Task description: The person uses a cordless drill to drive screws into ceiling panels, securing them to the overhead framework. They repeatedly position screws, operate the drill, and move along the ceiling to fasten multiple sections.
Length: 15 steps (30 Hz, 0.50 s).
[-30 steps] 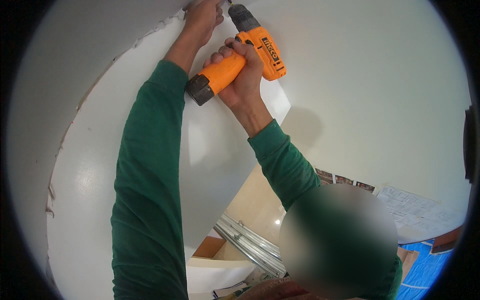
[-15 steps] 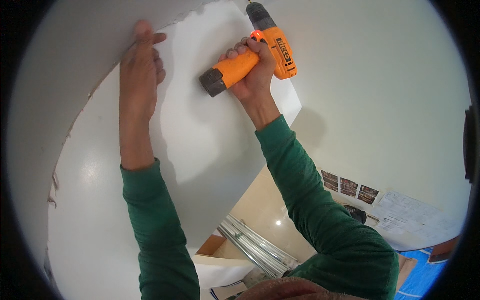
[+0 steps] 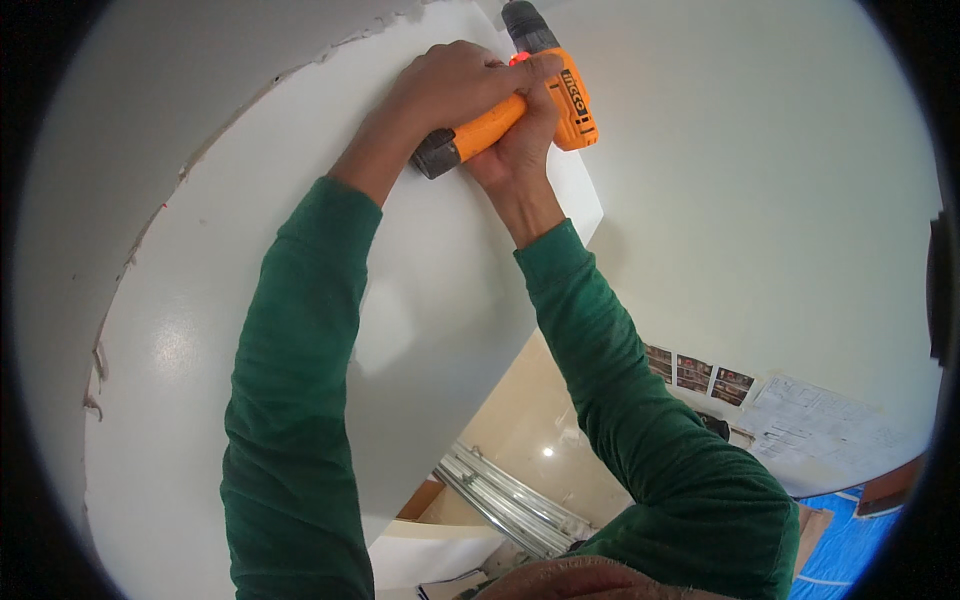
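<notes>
An orange and black cordless drill (image 3: 573, 105) is held up near the top of the view, with its black chuck (image 3: 530, 28) pointing up and a red light glowing by the trigger. My right hand (image 3: 520, 145) wraps round the handle from below and behind. Over the handle and the right hand's fingers closes my left hand (image 3: 445, 88), its thumb reaching across to the drill's body. The drill's black battery base (image 3: 437, 155) shows under my left wrist. Whatever the chuck's tip touches is cut off by the upper edge. Both hands are in front of a white panel (image 3: 430, 270).
A rough, ragged joint (image 3: 183, 172) runs along the panel's left edge, against a grey surface. Below lie a bundle of metal profiles (image 3: 510, 500) and a blue sheet (image 3: 840, 550). Photos (image 3: 695, 373) and paper sheets (image 3: 815, 425) hang on the pale wall at right.
My left hand has come off the panel's upper left edge and moved right onto the drill's handle. The drill has shifted slightly up and right in the view.
</notes>
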Available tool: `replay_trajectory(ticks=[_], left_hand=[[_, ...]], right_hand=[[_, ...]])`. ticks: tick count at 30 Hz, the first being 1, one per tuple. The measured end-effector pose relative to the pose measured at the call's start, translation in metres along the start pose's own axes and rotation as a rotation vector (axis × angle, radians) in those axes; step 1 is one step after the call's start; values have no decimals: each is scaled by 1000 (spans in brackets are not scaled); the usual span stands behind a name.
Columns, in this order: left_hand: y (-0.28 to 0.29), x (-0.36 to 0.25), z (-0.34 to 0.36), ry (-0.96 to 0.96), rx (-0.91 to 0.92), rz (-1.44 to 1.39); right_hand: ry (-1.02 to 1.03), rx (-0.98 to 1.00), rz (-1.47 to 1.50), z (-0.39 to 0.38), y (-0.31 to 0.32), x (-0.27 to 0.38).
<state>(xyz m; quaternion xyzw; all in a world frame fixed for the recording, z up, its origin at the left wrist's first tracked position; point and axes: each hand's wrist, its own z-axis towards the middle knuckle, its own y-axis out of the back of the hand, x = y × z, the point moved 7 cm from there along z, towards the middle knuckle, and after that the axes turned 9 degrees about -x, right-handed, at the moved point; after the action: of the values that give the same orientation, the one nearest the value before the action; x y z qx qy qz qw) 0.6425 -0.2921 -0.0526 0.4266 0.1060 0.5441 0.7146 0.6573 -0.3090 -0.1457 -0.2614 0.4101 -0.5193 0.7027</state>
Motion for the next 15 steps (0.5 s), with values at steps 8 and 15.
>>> replay_trajectory(ticks=[8, 15], left_hand=[[-8, -7, 22, 283, 23, -334], [31, -41, 6, 473, 35, -591]], right_hand=[[-57, 79, 52, 10, 1, 1], [-38, 0, 25, 6, 2, 2]])
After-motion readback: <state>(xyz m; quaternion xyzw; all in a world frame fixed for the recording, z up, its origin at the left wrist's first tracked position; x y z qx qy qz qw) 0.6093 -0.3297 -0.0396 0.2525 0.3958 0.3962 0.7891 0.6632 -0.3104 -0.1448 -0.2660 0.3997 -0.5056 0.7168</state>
